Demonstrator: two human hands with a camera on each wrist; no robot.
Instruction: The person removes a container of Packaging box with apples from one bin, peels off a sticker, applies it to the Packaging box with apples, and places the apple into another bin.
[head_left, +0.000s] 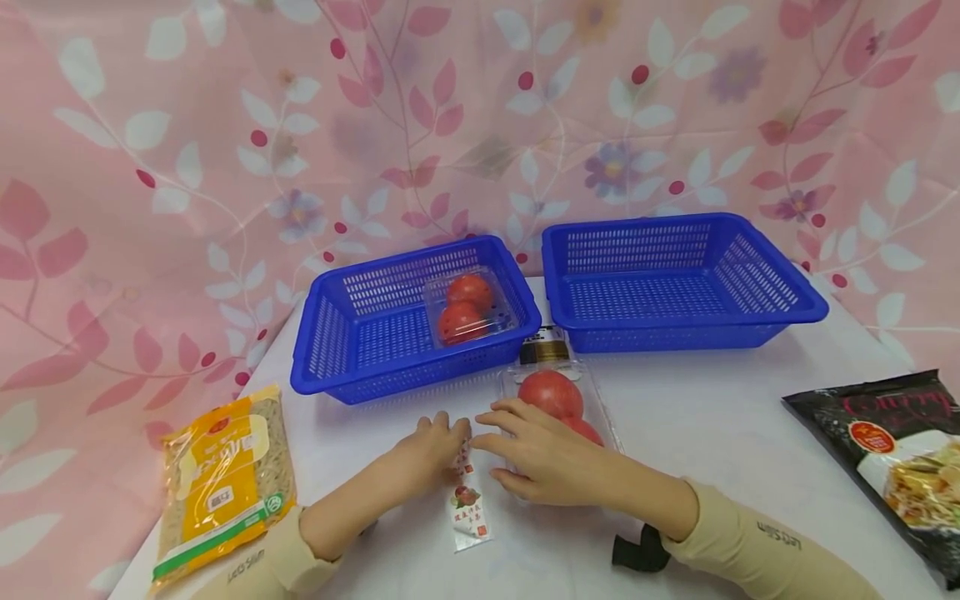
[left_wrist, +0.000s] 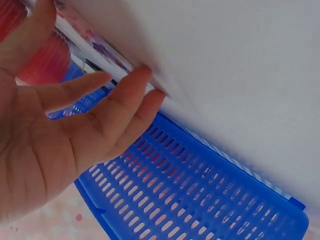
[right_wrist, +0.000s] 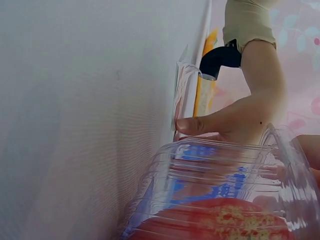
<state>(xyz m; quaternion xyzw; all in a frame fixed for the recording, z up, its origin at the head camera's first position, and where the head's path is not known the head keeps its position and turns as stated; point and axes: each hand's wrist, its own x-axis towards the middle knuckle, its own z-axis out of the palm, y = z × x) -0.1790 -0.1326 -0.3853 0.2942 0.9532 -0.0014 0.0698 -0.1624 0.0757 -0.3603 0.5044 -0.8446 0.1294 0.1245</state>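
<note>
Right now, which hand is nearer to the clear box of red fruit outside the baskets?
Right. The right hand overlaps the near part of the clear box in the head view; the left hand is off to its left, at the printed strip.

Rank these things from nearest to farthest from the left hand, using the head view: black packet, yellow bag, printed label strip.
1. Printed label strip: right at the left hand.
2. Yellow bag: off to the left.
3. Black packet: at the far right of the view.
</note>
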